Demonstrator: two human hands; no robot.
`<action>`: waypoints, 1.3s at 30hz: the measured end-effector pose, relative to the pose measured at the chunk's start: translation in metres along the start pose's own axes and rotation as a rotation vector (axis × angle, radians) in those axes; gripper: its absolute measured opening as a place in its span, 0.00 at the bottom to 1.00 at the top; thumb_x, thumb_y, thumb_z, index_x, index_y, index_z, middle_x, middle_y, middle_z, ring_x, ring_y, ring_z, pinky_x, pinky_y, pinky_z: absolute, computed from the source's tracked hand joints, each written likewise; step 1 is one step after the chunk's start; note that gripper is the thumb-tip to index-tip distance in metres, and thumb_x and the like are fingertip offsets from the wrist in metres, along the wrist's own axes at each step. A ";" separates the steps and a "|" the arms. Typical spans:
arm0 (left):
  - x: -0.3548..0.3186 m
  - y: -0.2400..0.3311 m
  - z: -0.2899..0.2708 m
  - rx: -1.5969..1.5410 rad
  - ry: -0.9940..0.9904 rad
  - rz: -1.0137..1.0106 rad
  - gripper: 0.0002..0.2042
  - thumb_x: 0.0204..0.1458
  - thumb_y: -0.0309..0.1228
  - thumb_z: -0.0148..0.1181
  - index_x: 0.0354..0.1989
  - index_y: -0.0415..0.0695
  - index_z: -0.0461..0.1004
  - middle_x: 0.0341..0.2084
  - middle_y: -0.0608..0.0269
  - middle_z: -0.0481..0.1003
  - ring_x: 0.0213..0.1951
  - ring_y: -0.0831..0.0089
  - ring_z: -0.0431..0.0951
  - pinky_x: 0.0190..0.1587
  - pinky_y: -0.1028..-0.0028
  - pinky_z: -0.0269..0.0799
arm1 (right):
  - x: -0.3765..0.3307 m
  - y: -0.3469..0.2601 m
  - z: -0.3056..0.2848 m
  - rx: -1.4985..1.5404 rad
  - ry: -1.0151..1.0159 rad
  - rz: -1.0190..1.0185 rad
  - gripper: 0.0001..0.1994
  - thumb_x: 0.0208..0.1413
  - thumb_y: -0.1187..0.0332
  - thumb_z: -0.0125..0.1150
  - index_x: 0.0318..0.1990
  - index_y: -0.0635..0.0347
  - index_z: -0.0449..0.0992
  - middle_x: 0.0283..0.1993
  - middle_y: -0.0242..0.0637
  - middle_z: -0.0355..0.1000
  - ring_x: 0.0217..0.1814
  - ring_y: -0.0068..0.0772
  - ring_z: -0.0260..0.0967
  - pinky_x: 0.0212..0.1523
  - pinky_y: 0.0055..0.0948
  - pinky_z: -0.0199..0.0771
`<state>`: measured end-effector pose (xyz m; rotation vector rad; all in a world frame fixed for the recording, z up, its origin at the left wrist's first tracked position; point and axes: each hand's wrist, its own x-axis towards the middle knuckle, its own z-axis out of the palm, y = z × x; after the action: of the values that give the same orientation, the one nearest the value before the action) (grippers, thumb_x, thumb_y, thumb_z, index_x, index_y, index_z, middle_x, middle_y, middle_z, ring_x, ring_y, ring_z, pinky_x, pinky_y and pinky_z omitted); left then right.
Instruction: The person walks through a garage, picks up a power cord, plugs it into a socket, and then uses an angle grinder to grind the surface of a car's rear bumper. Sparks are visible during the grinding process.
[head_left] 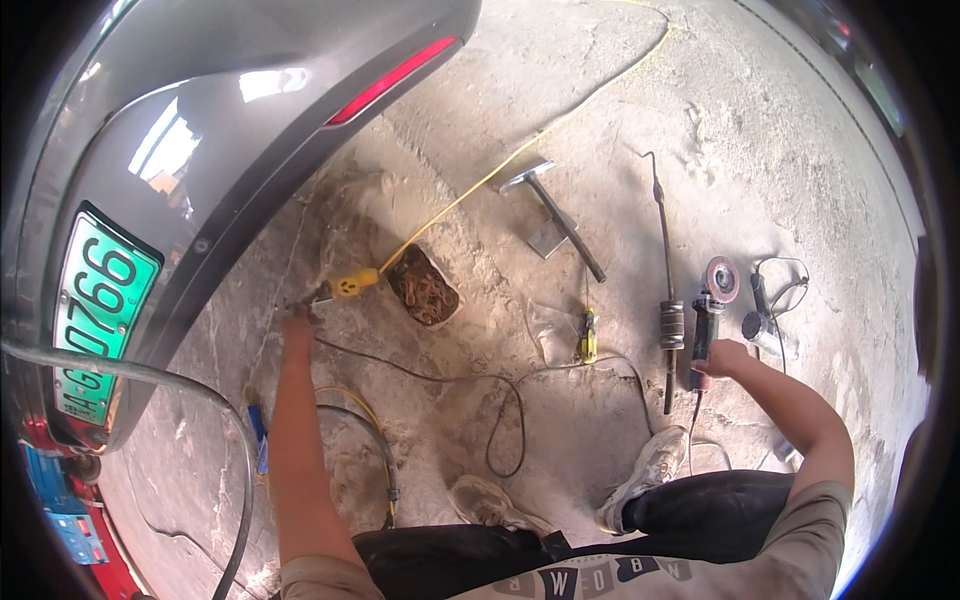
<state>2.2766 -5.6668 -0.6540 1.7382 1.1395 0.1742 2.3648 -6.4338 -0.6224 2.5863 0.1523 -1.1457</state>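
My right hand (pixel 727 358) is closed around the lower body of an angle grinder (pixel 706 328), whose round reddish disc points away from me. The grinder's cord runs down past my right shoe. Reaching far to the left, my left hand (pixel 302 314) is closed beside a yellow socket block (pixel 351 283) on the floor. Its fingers appear to grip a dark plug at the block's near end, partly hidden by the hand. A dark cord (pixel 410 378) trails from that hand across the floor. A yellow extension cable (pixel 520 150) leaves the block's other end.
A grey car's rear (pixel 230 110) fills the upper left. On the concrete lie a container of rusty metal bits (pixel 425 287), a hammer (pixel 565 222), a long rod with a sliding weight (pixel 671 325), a small yellow tool (pixel 588 337) and a black hose (pixel 240 450).
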 end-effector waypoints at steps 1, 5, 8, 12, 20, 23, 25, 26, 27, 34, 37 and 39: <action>0.031 -0.011 -0.009 -0.041 0.095 0.147 0.14 0.61 0.36 0.47 0.41 0.35 0.72 0.28 0.56 0.74 0.31 0.67 0.77 0.31 0.67 0.76 | 0.002 0.002 0.009 0.018 -0.023 0.065 0.32 0.46 0.35 0.58 0.38 0.60 0.80 0.39 0.46 0.77 0.44 0.50 0.75 0.43 0.42 0.74; 0.063 -0.009 -0.020 -0.298 0.150 0.205 0.18 0.59 0.41 0.51 0.40 0.35 0.75 0.31 0.55 0.77 0.33 0.64 0.79 0.28 0.67 0.75 | -0.002 -0.001 0.034 0.173 0.074 0.243 0.36 0.46 0.33 0.56 0.39 0.65 0.79 0.41 0.48 0.77 0.48 0.47 0.75 0.45 0.41 0.74; 0.168 -0.138 -0.116 0.681 0.168 0.118 0.09 0.55 0.33 0.56 0.38 0.42 0.77 0.35 0.55 0.77 0.35 0.64 0.78 0.37 0.67 0.73 | 0.036 -0.019 0.045 0.353 0.193 0.271 0.41 0.45 0.40 0.63 0.55 0.71 0.66 0.47 0.53 0.74 0.50 0.50 0.74 0.48 0.43 0.74; 0.035 -0.128 -0.026 0.270 -0.225 -0.203 0.15 0.56 0.37 0.49 0.39 0.38 0.77 0.37 0.49 0.78 0.41 0.49 0.77 0.44 0.57 0.72 | 0.019 -0.001 0.073 0.503 0.293 0.466 0.52 0.45 0.46 0.67 0.66 0.73 0.45 0.54 0.59 0.69 0.55 0.54 0.69 0.53 0.43 0.71; -0.020 -0.121 -0.022 0.974 -0.118 0.412 0.15 0.55 0.38 0.48 0.40 0.42 0.77 0.42 0.47 0.76 0.47 0.51 0.75 0.51 0.57 0.69 | 0.098 0.004 0.122 0.754 0.606 0.572 0.41 0.42 0.55 0.68 0.59 0.73 0.56 0.52 0.59 0.69 0.56 0.57 0.68 0.56 0.45 0.69; -0.028 -0.120 -0.028 1.041 -0.165 0.437 0.15 0.52 0.37 0.52 0.44 0.42 0.75 0.45 0.45 0.74 0.48 0.50 0.74 0.50 0.56 0.70 | 0.094 -0.030 0.072 0.944 0.539 0.525 0.36 0.39 0.55 0.67 0.54 0.70 0.65 0.50 0.57 0.70 0.53 0.55 0.69 0.54 0.45 0.69; -0.052 -0.088 -0.009 0.890 -0.118 0.558 0.16 0.52 0.36 0.52 0.47 0.43 0.74 0.47 0.46 0.73 0.48 0.50 0.74 0.50 0.57 0.70 | 0.083 -0.039 0.050 1.079 0.772 0.507 0.28 0.37 0.54 0.67 0.42 0.69 0.73 0.42 0.55 0.74 0.46 0.52 0.73 0.48 0.45 0.70; -0.051 -0.081 -0.004 0.847 -0.116 0.595 0.17 0.52 0.36 0.53 0.47 0.42 0.74 0.48 0.45 0.73 0.48 0.49 0.74 0.51 0.58 0.69 | 0.080 -0.048 0.037 1.147 0.879 0.441 0.26 0.37 0.53 0.67 0.39 0.69 0.74 0.39 0.54 0.75 0.44 0.52 0.74 0.46 0.45 0.71; -0.050 -0.077 0.001 0.806 -0.120 0.626 0.17 0.52 0.36 0.53 0.48 0.41 0.73 0.48 0.45 0.72 0.48 0.49 0.73 0.51 0.58 0.69 | 0.074 -0.059 0.024 1.206 0.981 0.374 0.25 0.38 0.53 0.66 0.36 0.68 0.75 0.36 0.53 0.75 0.41 0.51 0.74 0.44 0.44 0.72; -0.167 0.076 0.067 0.558 -0.311 0.838 0.19 0.56 0.39 0.54 0.53 0.43 0.70 0.46 0.48 0.74 0.49 0.52 0.74 0.51 0.61 0.70 | -0.069 -0.158 -0.157 2.142 0.701 -0.574 0.15 0.54 0.59 0.63 0.30 0.61 0.69 0.23 0.36 0.68 0.20 0.29 0.67 0.23 0.28 0.70; -0.252 0.145 0.086 0.318 -0.636 0.822 0.24 0.60 0.44 0.50 0.61 0.44 0.62 0.46 0.54 0.75 0.48 0.60 0.75 0.52 0.63 0.69 | -0.117 -0.198 -0.195 2.194 0.456 -0.973 0.22 0.54 0.50 0.61 0.37 0.64 0.70 0.24 0.38 0.69 0.22 0.31 0.69 0.24 0.30 0.71; -0.283 0.165 0.093 0.121 -0.927 0.808 0.31 0.61 0.44 0.51 0.68 0.42 0.50 0.54 0.52 0.68 0.56 0.63 0.68 0.59 0.64 0.62 | -0.153 -0.227 -0.214 2.222 0.283 -1.141 0.29 0.53 0.46 0.59 0.48 0.64 0.67 0.30 0.39 0.70 0.25 0.31 0.70 0.27 0.28 0.73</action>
<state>2.2769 -5.9484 -0.4624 1.9557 -0.2432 -0.2132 2.3630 -6.1464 -0.4269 4.9846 1.0058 -1.6050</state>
